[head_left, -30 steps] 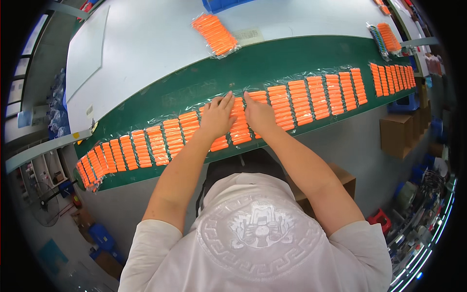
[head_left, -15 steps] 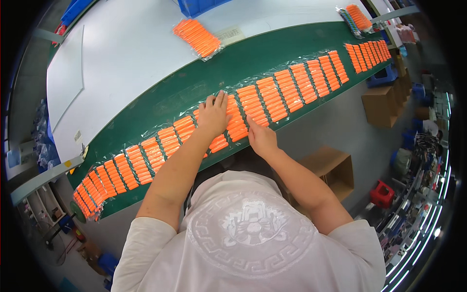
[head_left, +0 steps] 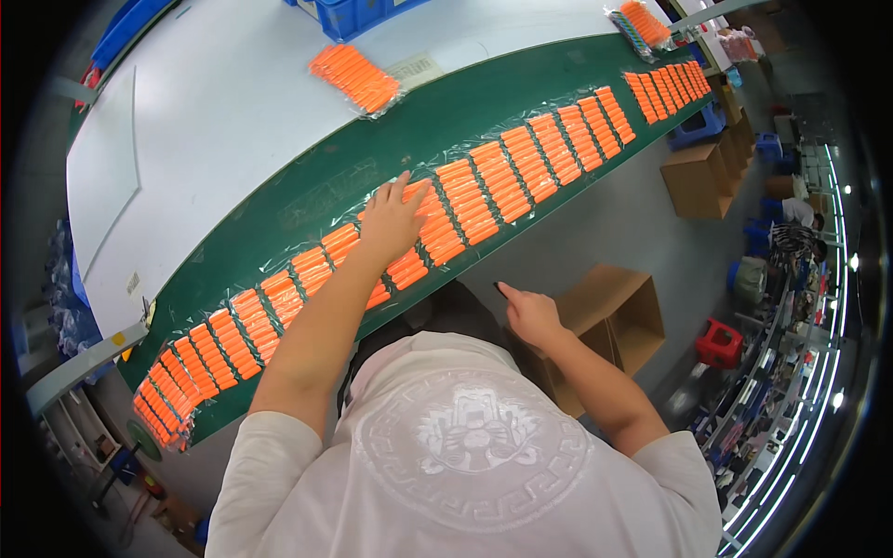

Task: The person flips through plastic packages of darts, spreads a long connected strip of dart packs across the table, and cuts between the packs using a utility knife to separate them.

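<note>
A long row of orange sticks in clear plastic film [head_left: 458, 200] runs slantwise along a green belt [head_left: 307, 200]. The sticks lie side by side in groups, with narrow strips of film between them. My left hand [head_left: 393, 221] rests palm down on one group near the middle, its fingers stretched out and spread. Off the belt's near edge, my right hand [head_left: 533, 316] is closed with the index finger forward. A small dark object [head_left: 499, 287] sticks out at its fingertips; its kind is too small to tell.
Beyond the belt, a white table [head_left: 223, 102] bears a bag of orange sticks [head_left: 355, 78] and a blue crate [head_left: 358, 14]. More bagged sticks [head_left: 644, 23] lie at the far right. Cardboard boxes [head_left: 605, 302] and a red stool [head_left: 719, 343] stand on the floor to the right.
My right hand has drawn back from the film and off the belt's near edge. The left hand stays on the row, its fingers now more spread. The whole view has shifted slightly.
</note>
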{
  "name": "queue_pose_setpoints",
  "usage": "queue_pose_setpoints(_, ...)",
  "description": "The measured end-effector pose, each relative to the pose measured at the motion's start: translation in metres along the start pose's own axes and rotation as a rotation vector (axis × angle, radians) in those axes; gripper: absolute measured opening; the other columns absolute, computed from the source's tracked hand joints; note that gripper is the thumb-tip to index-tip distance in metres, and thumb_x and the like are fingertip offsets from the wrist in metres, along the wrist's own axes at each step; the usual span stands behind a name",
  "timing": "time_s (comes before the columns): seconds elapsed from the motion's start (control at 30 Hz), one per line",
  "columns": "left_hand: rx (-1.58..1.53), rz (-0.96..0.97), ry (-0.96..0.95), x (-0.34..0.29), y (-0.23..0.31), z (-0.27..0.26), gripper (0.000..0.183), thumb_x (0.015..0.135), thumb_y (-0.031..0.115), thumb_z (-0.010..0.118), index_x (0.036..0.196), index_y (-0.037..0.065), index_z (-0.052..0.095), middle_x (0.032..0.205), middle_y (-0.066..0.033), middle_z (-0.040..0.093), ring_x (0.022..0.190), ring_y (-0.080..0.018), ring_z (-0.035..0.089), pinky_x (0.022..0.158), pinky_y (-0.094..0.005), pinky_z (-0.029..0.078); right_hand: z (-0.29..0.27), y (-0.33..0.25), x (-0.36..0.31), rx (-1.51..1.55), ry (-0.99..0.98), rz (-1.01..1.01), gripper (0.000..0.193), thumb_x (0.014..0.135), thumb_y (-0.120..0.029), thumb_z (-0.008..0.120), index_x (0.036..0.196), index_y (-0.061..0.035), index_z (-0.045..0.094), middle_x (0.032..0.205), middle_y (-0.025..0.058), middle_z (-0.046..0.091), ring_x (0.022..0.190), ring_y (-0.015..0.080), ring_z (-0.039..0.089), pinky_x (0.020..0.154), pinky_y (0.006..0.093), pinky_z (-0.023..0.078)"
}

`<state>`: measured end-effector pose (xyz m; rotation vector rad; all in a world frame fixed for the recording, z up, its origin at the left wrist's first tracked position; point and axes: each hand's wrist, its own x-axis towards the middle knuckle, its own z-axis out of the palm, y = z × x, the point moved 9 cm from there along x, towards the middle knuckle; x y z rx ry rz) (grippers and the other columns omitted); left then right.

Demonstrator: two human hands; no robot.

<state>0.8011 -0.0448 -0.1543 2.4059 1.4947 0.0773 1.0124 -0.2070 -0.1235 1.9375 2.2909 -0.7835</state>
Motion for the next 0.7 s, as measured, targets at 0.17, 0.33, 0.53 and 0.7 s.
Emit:
queue_pose_setpoints(0.17, -0.197, -0.086, 0.185, -0.066, -0.044, -0.021, 0.056, 0.085, 0.025, 0.066, 0.136, 0.009, 0.048, 0.146, -0.0143, 0.039, 0.131, -0.0338, 0.04, 0.105, -0.0489, 0.035, -0.034, 0.005, -0.007, 0.201, 0.24, 0.126, 0.039, 0.089, -0.01, 0.055, 0.128, -0.0099, 0.057, 0.094, 0.0182, 0.068, 0.083, 0.0349, 0.066, 0.071, 0.0446, 0.053)
queue_pose_setpoints(0.33, -0.079, -0.031, 0.164, -0.086, -0.046, -0.008, 0.058, 0.085, 0.027, 0.065, 0.136, 0.008, 0.047, 0.145, -0.0123, 0.041, 0.132, -0.0327, 0.039, 0.106, -0.0489, 0.034, -0.033, -0.06, 0.072, 0.309, 0.313, -0.112, 0.041, 0.092, -0.011, 0.054, 0.132, -0.0107, 0.052, 0.109, 0.0147, 0.067, 0.09, 0.0342, 0.066, 0.074, 0.0428, 0.053)
queue_pose_setpoints(0.53, -0.04, -0.072, 0.056, -0.08, -0.046, -0.003, 0.064, 0.084, 0.033, 0.067, 0.138, 0.008, 0.045, 0.147, -0.0089, 0.039, 0.133, -0.0315, 0.038, 0.108, -0.0487, 0.033, 0.001, -0.112, 0.159, 0.223, 0.211, -0.203, 0.045, 0.092, -0.013, 0.054, 0.136, -0.0113, 0.047, 0.098, 0.0128, 0.068, 0.08, 0.0335, 0.066, 0.067, 0.0442, 0.052)
queue_pose_setpoints(0.7, -0.044, -0.056, 0.054, -0.077, -0.048, -0.003, 0.069, 0.082, 0.034, 0.068, 0.141, 0.009, 0.041, 0.148, -0.0097, 0.038, 0.133, -0.0319, 0.038, 0.109, -0.0485, 0.033, 0.005, -0.131, 0.197, 0.095, 0.241, -0.115, 0.046, 0.092, -0.017, 0.055, 0.138, -0.0126, 0.046, 0.099, 0.0122, 0.068, 0.079, 0.0321, 0.066, 0.067, 0.0452, 0.052)
